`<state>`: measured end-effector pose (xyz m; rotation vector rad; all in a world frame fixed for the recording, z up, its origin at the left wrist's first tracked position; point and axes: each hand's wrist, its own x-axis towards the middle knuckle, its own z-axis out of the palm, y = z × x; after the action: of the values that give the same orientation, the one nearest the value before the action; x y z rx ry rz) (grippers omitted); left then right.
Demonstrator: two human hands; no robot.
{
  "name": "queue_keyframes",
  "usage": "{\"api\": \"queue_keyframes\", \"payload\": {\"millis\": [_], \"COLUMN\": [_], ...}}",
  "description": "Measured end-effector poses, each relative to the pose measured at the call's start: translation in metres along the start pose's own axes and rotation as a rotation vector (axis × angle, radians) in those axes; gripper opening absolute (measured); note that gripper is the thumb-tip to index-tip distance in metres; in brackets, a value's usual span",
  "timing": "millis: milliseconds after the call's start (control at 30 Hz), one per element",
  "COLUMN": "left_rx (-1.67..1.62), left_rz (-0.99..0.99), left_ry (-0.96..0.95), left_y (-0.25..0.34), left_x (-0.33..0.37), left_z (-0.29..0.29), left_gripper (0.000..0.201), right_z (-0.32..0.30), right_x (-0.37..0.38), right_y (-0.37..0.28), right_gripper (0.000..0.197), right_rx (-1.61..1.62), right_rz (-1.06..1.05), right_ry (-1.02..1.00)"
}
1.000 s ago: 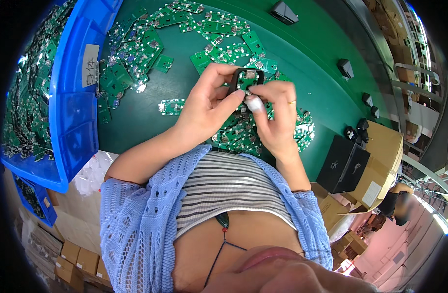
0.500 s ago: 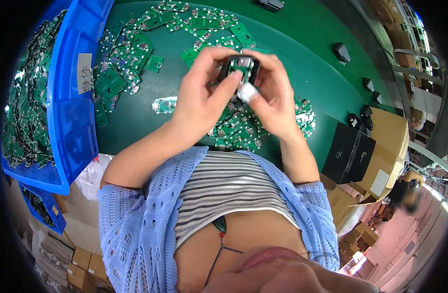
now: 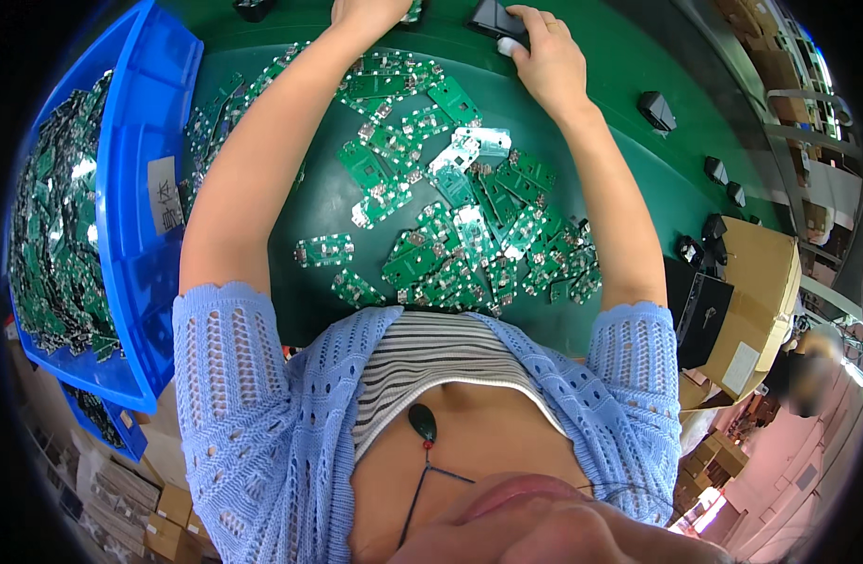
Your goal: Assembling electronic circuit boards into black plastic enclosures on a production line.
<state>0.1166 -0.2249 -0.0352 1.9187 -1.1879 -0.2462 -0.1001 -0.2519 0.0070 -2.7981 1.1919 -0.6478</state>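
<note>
Both my arms stretch to the far side of the green table. My right hand, with a white cover on its thumb, closes thumb and fingers at the right end of a black plastic case. My left hand is cut off by the top edge, so its fingers are hidden. A green circuit board shows just beside it, partly out of view. Between my forearms lie many loose green circuit boards, heaped near my body and spread farther back.
A blue bin full of circuit boards stands at the left, with a smaller blue bin below. Black pieces line the far right ledge. A black box and an open cardboard box stand at the right.
My hands have parted and moved up from the table's middle, where they held a black case with a circuit board in it. The right one is now at a black case on the far side.
</note>
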Motion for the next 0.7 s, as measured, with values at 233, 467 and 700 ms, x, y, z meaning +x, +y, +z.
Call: {"api": "queue_keyframes", "payload": {"millis": [233, 467, 700], "left_rx": [0.139, -0.916, -0.815], "left_rz": [0.447, -0.223, -0.100], "left_ry": [0.280, -0.755, -0.623], "left_y": [0.040, 0.087, 0.082], "left_x": [-0.028, -0.103, -0.166], "left_z": [-0.010, -0.057, -0.080], "left_gripper": [0.041, 0.035, 0.030], "right_z": [0.018, -0.027, -0.060], "right_x": [-0.015, -0.064, -0.117], "right_y": [0.012, -0.020, -0.060], "right_gripper": [0.026, 0.031, 0.041], "right_rx": [0.255, 0.187, 0.628], "right_rz": [-0.245, -0.456, 0.071], "right_ry": [0.164, 0.311, 0.269]}}
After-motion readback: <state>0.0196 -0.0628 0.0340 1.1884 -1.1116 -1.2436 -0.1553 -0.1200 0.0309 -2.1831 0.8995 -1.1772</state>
